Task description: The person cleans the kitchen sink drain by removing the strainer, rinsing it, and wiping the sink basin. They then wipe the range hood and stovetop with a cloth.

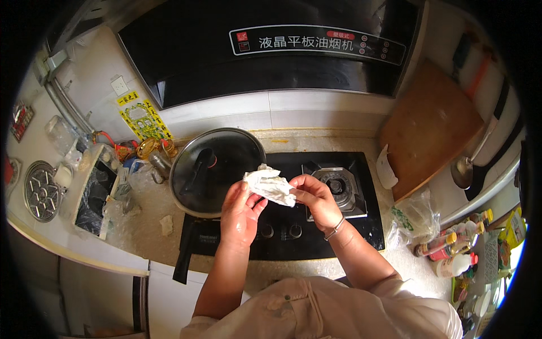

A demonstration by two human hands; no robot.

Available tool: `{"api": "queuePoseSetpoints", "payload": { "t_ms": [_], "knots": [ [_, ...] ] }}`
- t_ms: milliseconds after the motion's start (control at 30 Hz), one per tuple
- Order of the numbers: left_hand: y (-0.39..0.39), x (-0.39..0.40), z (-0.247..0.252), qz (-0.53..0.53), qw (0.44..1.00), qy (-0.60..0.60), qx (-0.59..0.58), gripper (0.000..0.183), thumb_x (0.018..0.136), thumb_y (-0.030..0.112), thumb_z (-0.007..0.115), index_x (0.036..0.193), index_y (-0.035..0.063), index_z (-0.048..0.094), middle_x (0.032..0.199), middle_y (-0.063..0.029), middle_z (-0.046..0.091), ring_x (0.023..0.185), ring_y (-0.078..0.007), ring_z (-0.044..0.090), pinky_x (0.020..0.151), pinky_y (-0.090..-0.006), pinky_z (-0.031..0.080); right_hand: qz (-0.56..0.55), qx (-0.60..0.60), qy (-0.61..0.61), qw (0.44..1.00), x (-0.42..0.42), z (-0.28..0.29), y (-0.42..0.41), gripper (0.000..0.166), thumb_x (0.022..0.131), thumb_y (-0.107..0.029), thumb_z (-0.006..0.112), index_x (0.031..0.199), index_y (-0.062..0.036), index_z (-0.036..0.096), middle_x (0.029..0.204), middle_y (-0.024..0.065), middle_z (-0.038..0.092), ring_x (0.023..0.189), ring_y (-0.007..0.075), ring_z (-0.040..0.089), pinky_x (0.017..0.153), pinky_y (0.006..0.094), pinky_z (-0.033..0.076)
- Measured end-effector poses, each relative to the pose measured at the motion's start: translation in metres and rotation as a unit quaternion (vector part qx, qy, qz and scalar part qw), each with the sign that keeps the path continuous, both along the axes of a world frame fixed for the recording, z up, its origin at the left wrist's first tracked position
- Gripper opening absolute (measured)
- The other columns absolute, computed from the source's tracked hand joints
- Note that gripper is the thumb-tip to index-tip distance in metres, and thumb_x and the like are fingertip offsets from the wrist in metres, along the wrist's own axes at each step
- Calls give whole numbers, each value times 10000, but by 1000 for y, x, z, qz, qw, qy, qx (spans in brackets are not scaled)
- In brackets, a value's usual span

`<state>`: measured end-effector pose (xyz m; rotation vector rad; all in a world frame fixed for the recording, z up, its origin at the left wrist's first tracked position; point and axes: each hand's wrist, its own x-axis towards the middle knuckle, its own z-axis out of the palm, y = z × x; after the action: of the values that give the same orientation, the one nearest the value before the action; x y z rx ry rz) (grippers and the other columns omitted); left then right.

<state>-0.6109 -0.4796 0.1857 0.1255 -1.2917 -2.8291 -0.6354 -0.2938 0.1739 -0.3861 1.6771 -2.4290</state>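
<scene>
A crumpled white paper or cloth (271, 185) is stretched between my hands above the black gas stove (275, 245). My left hand (242, 214) holds its left end, and the fingers of my right hand (315, 199) pinch its right end. Behind and to the left of my left hand, a large pan with a dark glass lid (228, 161) stands on the left side of the stove, its black handle (183, 254) pointing toward me. The lid's knob (203, 163) is black. To the right, behind my right hand, the right burner (337, 186) carries no pot.
A black range hood (262, 72) hangs above the stove. On the right are a wooden board (436, 123), a clear plastic bag (417, 214) and several bottles (457, 267). On the left stand a plastic-covered rack (97, 190) and a round metal drain-like plate (42, 190). A white scrap (166, 225) lies on the counter.
</scene>
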Motion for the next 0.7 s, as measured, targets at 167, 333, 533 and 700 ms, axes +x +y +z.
{"api": "queuePoseSetpoints", "payload": {
  "t_ms": [167,333,533,700],
  "knots": [
    [20,1,10,-10,998,66,18,300,973,280,504,1179,62,521,1194,-100,585,1083,-206,555,926,-368,429,34,-30,6,999,-5,13,11,236,905,-162,636,1089,-31,569,1012,29,609,981,106,549,886,261,429],
    [34,2,24,-25,993,102,-46,199,982,196,501,1080,27,540,1080,-81,609,1021,-170,571,900,-323,446,114,19,69,991,3,26,11,328,867,-172,700,1139,-33,582,1011,0,619,947,88,558,896,250,441],
    [28,5,46,43,988,135,-65,157,993,170,495,1033,28,547,988,-61,626,919,-127,598,822,-282,492,77,-128,5,989,1,37,33,45,904,-122,637,891,-98,602,866,-39,629,825,47,553,769,215,429],
    [24,5,50,22,986,145,-77,150,997,168,493,1012,29,547,958,-47,619,891,-106,585,818,-275,487,7,-116,33,993,5,45,30,48,934,-130,604,922,-87,587,860,-30,638,778,46,580,717,203,463]
  ]
}}
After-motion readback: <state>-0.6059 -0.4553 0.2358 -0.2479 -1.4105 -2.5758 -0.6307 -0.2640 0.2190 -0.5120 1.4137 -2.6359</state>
